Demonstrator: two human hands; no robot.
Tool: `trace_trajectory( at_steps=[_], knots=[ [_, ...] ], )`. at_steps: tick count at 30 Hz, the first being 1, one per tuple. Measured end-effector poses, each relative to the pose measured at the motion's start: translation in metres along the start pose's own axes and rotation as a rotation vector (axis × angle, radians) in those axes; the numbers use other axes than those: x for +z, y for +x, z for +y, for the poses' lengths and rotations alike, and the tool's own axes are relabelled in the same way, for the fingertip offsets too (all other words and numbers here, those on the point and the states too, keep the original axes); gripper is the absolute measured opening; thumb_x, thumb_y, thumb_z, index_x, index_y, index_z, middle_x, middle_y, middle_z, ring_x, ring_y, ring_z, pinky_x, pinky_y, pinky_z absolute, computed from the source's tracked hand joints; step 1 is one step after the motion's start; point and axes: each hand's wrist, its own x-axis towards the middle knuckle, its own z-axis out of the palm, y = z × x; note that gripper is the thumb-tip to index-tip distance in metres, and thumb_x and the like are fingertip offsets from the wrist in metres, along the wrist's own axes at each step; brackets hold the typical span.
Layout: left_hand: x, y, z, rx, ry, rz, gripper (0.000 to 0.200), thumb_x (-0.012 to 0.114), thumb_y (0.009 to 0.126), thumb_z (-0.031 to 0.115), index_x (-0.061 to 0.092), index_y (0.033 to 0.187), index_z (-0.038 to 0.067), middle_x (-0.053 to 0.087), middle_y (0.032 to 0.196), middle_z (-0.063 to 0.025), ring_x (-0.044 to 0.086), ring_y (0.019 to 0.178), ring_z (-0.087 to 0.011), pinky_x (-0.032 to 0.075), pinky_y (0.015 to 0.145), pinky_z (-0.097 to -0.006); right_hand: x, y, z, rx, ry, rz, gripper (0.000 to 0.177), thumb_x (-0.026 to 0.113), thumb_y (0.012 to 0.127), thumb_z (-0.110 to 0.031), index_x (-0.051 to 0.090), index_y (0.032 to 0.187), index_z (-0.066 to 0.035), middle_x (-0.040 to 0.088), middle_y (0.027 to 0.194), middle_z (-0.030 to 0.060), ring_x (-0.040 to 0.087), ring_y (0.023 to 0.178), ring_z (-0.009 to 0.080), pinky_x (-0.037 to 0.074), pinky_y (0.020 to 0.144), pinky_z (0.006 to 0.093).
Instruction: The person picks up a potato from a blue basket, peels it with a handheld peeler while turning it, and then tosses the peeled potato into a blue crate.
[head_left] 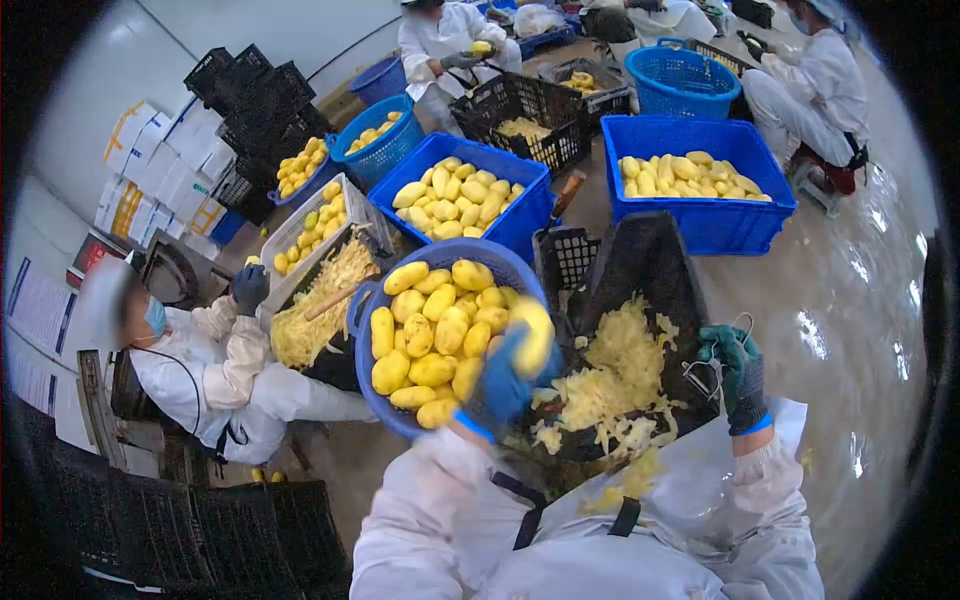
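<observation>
My left hand (508,375), in a blue glove and smeared by motion, grips a yellow mango (532,335) at the right rim of a round blue basket (362,385) full of yellow mangoes. Over on the right, my right hand (735,370), in a dark green glove, is closed around a metal peeler (708,372). Between my hands lies a black bin (640,255) with a heap of pale yellow peelings (625,365) in it. The mango and the peeler are well apart.
Two blue crates (545,210) (690,222) of peeled fruit stand ahead. At the left sits a co-worker (225,370) beside a peelings tray (320,310). Further people (820,90) work behind. A wooden handle (568,195) sticks up near the black bin.
</observation>
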Motion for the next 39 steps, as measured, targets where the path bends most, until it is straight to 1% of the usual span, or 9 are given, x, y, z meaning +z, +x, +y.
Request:
trace_trajectory(
  at_steps=[3,4,7,12,20,25,32,36,39],
  knots=[
    [-0.052,0.072,0.1,0.602,0.634,-0.223,0.03,0.055,0.097,0.028,0.056,0.112,0.002,0.06,0.093,-0.0041,0.057,0.079,-0.0132,0.05,0.076,-0.0277,-0.005,0.005,0.018,0.005,-0.04,0.0,0.025,0.053,0.095,-0.022,0.067,0.098,-0.002,0.065,0.082,0.0055,0.061,0.073,0.0132,0.05,0.068,0.0263],
    [-0.053,0.072,0.123,0.912,1.201,-0.013,0.028,0.057,0.095,0.024,0.055,0.111,0.0,0.06,0.091,-0.0043,0.056,0.078,-0.0136,0.05,0.075,-0.0282,-0.005,0.007,0.016,0.027,-0.04,-0.019,0.029,0.053,0.097,-0.025,0.066,0.101,0.0,0.065,0.082,0.0057,0.061,0.072,0.0131,0.049,0.068,0.026],
    [-0.077,0.081,0.144,0.598,1.274,0.386,0.041,0.065,0.089,0.028,0.055,0.116,0.0,0.065,0.1,-0.0146,0.063,0.092,-0.0251,0.052,0.079,-0.0347,0.008,0.005,0.0,0.091,-0.042,-0.045,0.032,0.052,0.098,-0.027,0.065,0.103,0.002,0.065,0.081,0.0058,0.061,0.072,0.013,0.049,0.068,0.0256],
    [-0.228,0.139,0.076,-0.084,1.998,0.389,0.081,0.066,0.076,0.047,0.037,0.14,0.006,0.057,0.123,-0.0259,0.056,0.115,-0.0406,0.046,0.096,-0.0466,0.015,0.016,0.015,0.123,-0.053,-0.041,0.03,0.053,0.096,-0.025,0.065,0.101,0.002,0.064,0.08,0.0059,0.061,0.072,0.0129,0.05,0.067,0.0258],
    [-0.187,0.131,0.072,-0.222,2.129,0.359,0.097,0.071,0.073,0.038,0.019,0.152,0.016,0.046,0.137,-0.023,0.05,0.123,-0.0379,0.044,0.1,-0.0478,0.03,0.015,0.007,0.122,-0.106,-0.047,0.024,0.055,0.095,-0.021,0.068,0.1,-0.001,0.066,0.08,0.0048,0.063,0.07,0.0136,0.051,0.064,0.0256],
    [-0.184,0.125,0.076,-0.136,2.17,0.397,0.077,0.071,0.073,0.039,0.037,0.138,0.015,0.05,0.131,-0.0212,0.053,0.117,-0.0389,0.046,0.097,-0.0481,0.031,0.014,0.007,0.214,0.047,-0.063,0.024,0.055,0.096,-0.02,0.066,0.1,0.001,0.065,0.08,0.0061,0.063,0.068,0.0153,0.052,0.059,0.0278],
    [-0.214,0.107,0.053,0.162,1.797,0.532,0.061,0.069,0.078,0.035,0.045,0.129,0.01,0.062,0.112,-0.0174,0.061,0.105,-0.0355,0.049,0.087,-0.0457,0.026,0.011,0.005,0.213,0.106,-0.093,0.022,0.057,0.094,-0.018,0.064,0.102,0.002,0.063,0.078,0.0068,0.062,0.065,0.0157,0.052,0.056,0.0289],
    [-0.213,0.065,0.045,0.471,0.881,0.252,0.044,0.065,0.088,0.03,0.052,0.124,0.009,0.064,0.11,-0.0109,0.063,0.103,-0.0261,0.051,0.085,-0.039,0.025,0.012,0.01,0.234,0.167,-0.114,0.022,0.058,0.094,-0.021,0.064,0.101,0.0,0.063,0.08,0.0067,0.061,0.064,0.0155,0.052,0.055,0.029],
    [-0.116,-0.001,0.042,0.173,-0.086,0.139,0.04,0.061,0.093,0.028,0.053,0.126,0.007,0.063,0.114,-0.0101,0.062,0.105,-0.0235,0.051,0.09,-0.0374,0.026,0.01,0.013,0.225,0.151,-0.174,0.021,0.057,0.094,-0.021,0.065,0.099,-0.002,0.065,0.083,0.0071,0.064,0.07,0.0169,0.053,0.062,0.0302]
  ],
)
